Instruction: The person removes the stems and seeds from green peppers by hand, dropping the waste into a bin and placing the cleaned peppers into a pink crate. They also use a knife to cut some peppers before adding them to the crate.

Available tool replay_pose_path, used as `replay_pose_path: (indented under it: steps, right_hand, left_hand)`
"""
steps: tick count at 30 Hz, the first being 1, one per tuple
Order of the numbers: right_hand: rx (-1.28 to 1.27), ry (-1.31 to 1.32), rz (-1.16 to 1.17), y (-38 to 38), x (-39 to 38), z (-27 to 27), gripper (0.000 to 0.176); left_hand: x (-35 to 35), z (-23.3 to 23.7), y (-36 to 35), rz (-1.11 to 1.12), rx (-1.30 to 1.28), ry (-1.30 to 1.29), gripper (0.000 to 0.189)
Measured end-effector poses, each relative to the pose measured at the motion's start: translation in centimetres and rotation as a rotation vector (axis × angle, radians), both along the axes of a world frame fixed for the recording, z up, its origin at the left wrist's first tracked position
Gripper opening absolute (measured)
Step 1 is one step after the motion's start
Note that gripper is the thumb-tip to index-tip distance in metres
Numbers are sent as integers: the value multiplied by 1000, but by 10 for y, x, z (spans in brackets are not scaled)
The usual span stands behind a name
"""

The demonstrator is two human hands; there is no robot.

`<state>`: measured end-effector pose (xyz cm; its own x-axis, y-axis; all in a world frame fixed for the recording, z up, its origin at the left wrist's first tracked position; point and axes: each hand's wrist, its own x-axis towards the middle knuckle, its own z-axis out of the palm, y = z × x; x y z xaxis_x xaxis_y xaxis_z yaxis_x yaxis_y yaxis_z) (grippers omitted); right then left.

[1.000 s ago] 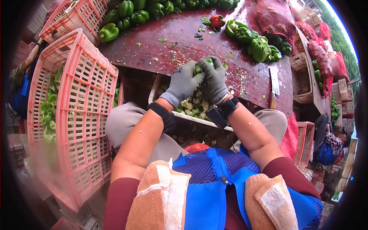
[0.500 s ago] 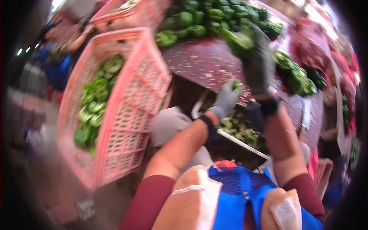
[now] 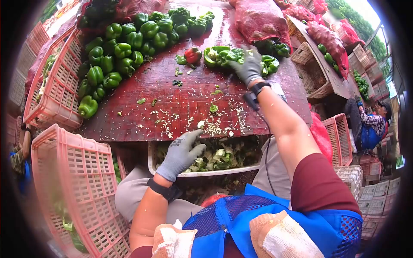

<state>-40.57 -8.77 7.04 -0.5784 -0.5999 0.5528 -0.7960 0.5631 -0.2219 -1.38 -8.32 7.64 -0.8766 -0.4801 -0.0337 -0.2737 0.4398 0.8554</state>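
My left hand (image 3: 180, 152), in a grey glove, hovers at the table's front edge. Its thumb stands apart from the fingers and no object shows in it. A small pale scrap (image 3: 201, 124) lies by its fingertips. Below is a white-rimmed tub (image 3: 206, 173) holding pale and green pepper trimmings (image 3: 219, 157). My right hand (image 3: 249, 68), also gloved, reaches across the table with fingers spread over a heap of green peppers, some cut (image 3: 221, 56); the hand partly covers them. Left of that heap sits a reddish pepper (image 3: 192, 55).
Whole green bell peppers (image 3: 122, 49) are piled on the red table (image 3: 172, 103), which is strewn with seeds. Pink crates (image 3: 81, 172) stand at my left. A red mesh sack (image 3: 260, 19) lies at the back. Another person (image 3: 373, 127) sits far right.
The view has swung left and levelled. My right hand no longer has a green pepper in it and is now at the pepper heap. The green bit at my left fingers is gone.
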Motion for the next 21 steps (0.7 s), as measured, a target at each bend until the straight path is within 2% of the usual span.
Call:
replay_pose_path:
  steps: [1,3,5,7,8,9,11,12,13,15,18,19,21]
  right_hand:
    - [78,-92,-134,16,-26,-4,82]
    - [348,-91,-131,33,-37,-13,77]
    - [389,20,81,38,-32,-12,56]
    - [330,-31,228,41,4,-1,50]
    - [358,18,342,44,16,-3,49]
    - [336,214,461,46,33,-5,46]
    - [360,311,737,39,34,-37,40]
    - [369,357,815,43,49,-36,33]
    - [464,268,820,45,67,-34,29]
    - [461,348,722,48,94,-24,27]
    - [389,198,628,37,73,-38,29]
    - [230,126,723,35,67,-33,33]
    - [36,-167,817,30,82,-16,39]
  left_hand:
    - [-2,-6,0,-18,1,28,50]
    - [-8,-9,1,-42,-53,61,49]
    - [-13,-12,3,-70,-44,45,49]
    - [-20,-13,1,-88,10,-10,50]
    - [-22,-9,1,-85,10,-37,50]
    - [-25,-8,1,-80,-7,-39,49]
    - [-29,-7,1,-70,-36,-46,49]
    - [-31,-19,1,-46,-136,73,48]
    - [-33,-24,-1,-6,-104,71,48]
    - [-33,-25,-4,41,-79,82,49]
    - [-35,-25,-5,74,7,53,51]
    - [-36,-23,-5,86,48,35,52]
    - [-38,-24,-4,177,-140,102,57]
